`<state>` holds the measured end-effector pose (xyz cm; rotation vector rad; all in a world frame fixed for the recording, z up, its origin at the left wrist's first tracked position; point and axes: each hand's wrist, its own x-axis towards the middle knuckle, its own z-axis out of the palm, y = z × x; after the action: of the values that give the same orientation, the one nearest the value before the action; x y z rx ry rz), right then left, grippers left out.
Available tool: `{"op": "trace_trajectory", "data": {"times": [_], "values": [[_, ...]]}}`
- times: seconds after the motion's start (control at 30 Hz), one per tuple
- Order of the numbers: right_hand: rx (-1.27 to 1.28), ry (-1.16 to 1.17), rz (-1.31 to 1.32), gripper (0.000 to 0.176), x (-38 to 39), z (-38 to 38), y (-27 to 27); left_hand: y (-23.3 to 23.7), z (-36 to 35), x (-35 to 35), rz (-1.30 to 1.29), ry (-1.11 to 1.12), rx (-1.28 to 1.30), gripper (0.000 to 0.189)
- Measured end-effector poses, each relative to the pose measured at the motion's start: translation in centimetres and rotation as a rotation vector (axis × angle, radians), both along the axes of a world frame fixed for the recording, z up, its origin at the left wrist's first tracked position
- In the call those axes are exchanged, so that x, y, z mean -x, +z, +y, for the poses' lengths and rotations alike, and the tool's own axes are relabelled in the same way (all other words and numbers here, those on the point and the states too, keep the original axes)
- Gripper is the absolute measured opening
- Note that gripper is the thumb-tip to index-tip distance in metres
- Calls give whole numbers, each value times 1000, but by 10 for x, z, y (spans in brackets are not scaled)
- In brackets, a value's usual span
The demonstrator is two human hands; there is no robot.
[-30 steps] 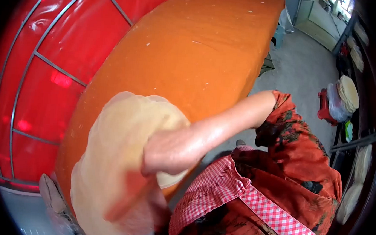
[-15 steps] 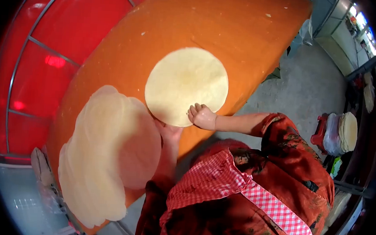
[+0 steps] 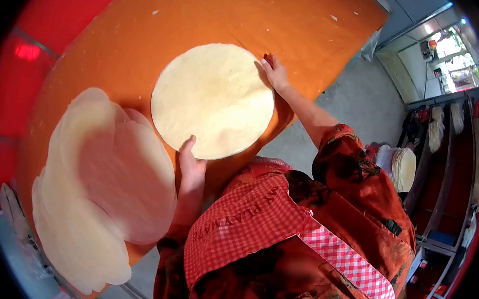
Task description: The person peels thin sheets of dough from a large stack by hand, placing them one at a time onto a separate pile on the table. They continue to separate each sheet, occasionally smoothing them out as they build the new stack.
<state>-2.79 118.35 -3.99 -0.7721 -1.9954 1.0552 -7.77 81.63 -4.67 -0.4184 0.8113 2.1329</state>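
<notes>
A large, pale, round flatbread is held over the orange-covered table; whether it is one sheet or several stacked cannot be made out. My left hand grips its near edge, thumb on top and fingers hidden underneath. At the far right edge, my right hand grips the rim, its fingers partly out of sight. Left of my left hand lies a spread pile of thin round sheets, overlapping each other and partly in shadow.
Red panels on a metal frame border the table's left side. Grey floor lies beyond its right edge. Another stack of round flatbreads stands at the right, near dark shelving.
My right hand has moved from the near edge to the far right edge. The round flatbread looks larger and nearer, shifted left. My left thumb now shows on top. The view has shifted.
</notes>
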Motion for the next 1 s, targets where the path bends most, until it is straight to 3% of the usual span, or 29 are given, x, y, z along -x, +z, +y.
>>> {"op": "trace_trajectory", "data": {"times": [0.07, 0.3, 0.37, 0.4, 0.5, 0.53, 0.6, 0.67, 0.7, 0.73, 0.77, 0.8, 0.83, 0.9, 0.93, 1.0], "values": [[-227, -17, -144, 53, -18, -28, 12, -2, -1, -4, -5, -10, -29, 39], [-181, 146, -303, 60, -20, -35, 35, -10, -12, -2, 55, 40, -27, 40], [-340, 83, -404, 60, -11, -49, 33, -13, -18, 2, 94, 57, -67, 42], [-414, 54, -457, 60, -7, -62, 30, -9, -21, 4, 82, 81, 54, 40], [-338, 83, -423, 61, 9, -89, 25, -41, -47, 24, 226, 63, 80, 38], [-348, 109, -407, 62, 17, -92, 21, -65, -55, 29, 352, 105, 180, 36], [-366, 159, -396, 64, 21, -95, 14, -69, -81, 40, 1058, -95, 582, 38], [-143, 283, -363, 67, 34, -90, 18, -58, -93, 31, 496, 84, 130, 45], [-28, 350, -351, 69, 40, -95, 25, -62, -97, 41, 333, 81, 124, 44], [-139, 294, -586, 72, 31, -126, 77, -74, -106, 54, 165, 83, 115, 43], [-352, 495, -480, 74, 23, -143, 75, -81, -115, 58, -4, 90, 100, 42], [-568, 690, -354, 76, 17, -154, 74, -48, -115, 45, 11, 104, 155, 43], [-775, 876, -215, 79, 8, -168, 73, -48, -118, 44, 25, 94, 166, 43], [-945, 1090, -382, 83, -19, -210, 67, -50, -128, 48, 61, 63, 183, 43], [-1245, 1035, -387, 72, -24, -203, 42, -50, -122, 51, 85, 44, 191, 44], [-1131, 974, -333, 63, -32, -202, 23, -60, -119, 63, 63, 74, 164, 43]]}}
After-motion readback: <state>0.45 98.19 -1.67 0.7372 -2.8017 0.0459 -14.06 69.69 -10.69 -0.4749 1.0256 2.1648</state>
